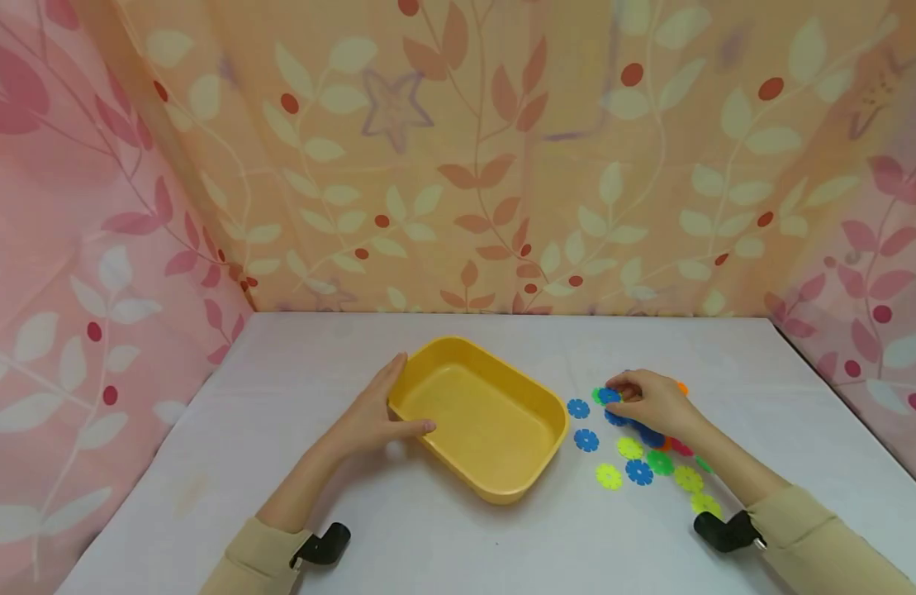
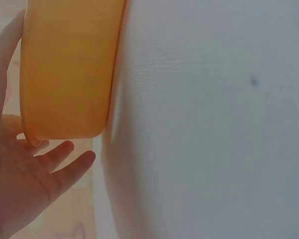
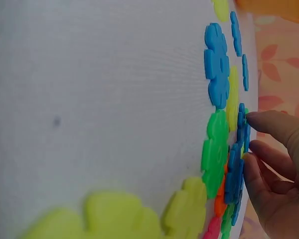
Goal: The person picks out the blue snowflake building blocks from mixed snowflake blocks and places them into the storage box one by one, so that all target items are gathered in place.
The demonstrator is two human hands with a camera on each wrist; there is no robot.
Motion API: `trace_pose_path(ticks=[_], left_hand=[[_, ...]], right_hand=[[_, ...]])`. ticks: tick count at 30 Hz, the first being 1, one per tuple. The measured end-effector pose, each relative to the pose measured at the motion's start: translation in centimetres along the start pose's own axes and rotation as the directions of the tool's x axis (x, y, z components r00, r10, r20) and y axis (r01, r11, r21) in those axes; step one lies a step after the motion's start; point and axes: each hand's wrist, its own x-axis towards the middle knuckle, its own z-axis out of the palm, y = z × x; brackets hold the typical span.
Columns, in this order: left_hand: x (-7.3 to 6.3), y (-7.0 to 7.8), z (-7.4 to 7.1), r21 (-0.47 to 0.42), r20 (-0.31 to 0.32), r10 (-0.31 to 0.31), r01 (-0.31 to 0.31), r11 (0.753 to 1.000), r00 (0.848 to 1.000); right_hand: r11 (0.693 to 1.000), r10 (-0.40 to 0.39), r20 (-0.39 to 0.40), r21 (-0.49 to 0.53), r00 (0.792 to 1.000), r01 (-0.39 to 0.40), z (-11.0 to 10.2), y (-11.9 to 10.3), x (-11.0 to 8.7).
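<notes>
A yellow plastic basin [image 1: 481, 426], rectangular with rounded corners, stands bare inside and angled on the table. My left hand [image 1: 363, 423] holds its left corner, thumb over the near rim and fingers along the outer side. In the left wrist view some fingers spread beyond the basin's end wall [image 2: 72, 74]. To the right, my right hand [image 1: 660, 405] bends over scattered flower-shaped plastic discs. Its thumb and index finger pinch at a blue disc [image 1: 609, 397] among the pieces. The right wrist view shows both fingertips right at blue discs [image 3: 234, 172]; the palm hides others.
Loose blue discs [image 1: 586, 440] lie between basin and right hand. Yellow discs [image 1: 688, 478], a green disc [image 1: 659, 462] and several orange and pink ones lie near the right forearm. Floral curtains [image 1: 472, 165] rise behind and beside the white table [image 1: 339, 347].
</notes>
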Motion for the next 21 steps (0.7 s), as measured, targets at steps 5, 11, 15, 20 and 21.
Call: trace_pose_path(ticks=[5, 11, 15, 20, 21], left_hand=[[-0.1, -0.2, 0.1, 0.028, 0.024, 0.004, -0.005, 1.000, 1.000], [-0.1, -0.3, 0.1, 0.024, 0.053, 0.003, -0.005, 1.000, 0.999], [-0.1, -0.4, 0.2, 0.020, 0.060, -0.005, 0.003, 1.000, 0.998], [0.0, -0.8, 0.3, 0.022, 0.064, -0.004, 0.002, 1.000, 0.998], [0.0, -0.9, 0.4, 0.023, 0.064, -0.004, 0.003, 1.000, 0.998]], right_hand=[[0.999, 0.042, 0.024, 0.007, 0.999, -0.042, 0.1, 0.1, 0.4], [0.998, 0.063, 0.030, 0.000, 0.998, -0.063, 0.0, 0.2, 0.9], [0.998, 0.058, 0.031, -0.018, 0.998, -0.057, -0.1, 0.0, 1.0], [0.998, 0.043, 0.045, -0.040, 0.998, -0.041, -0.1, -0.4, 1.2], [0.998, 0.037, 0.046, -0.047, 0.998, -0.035, -0.1, -0.4, 1.2]])
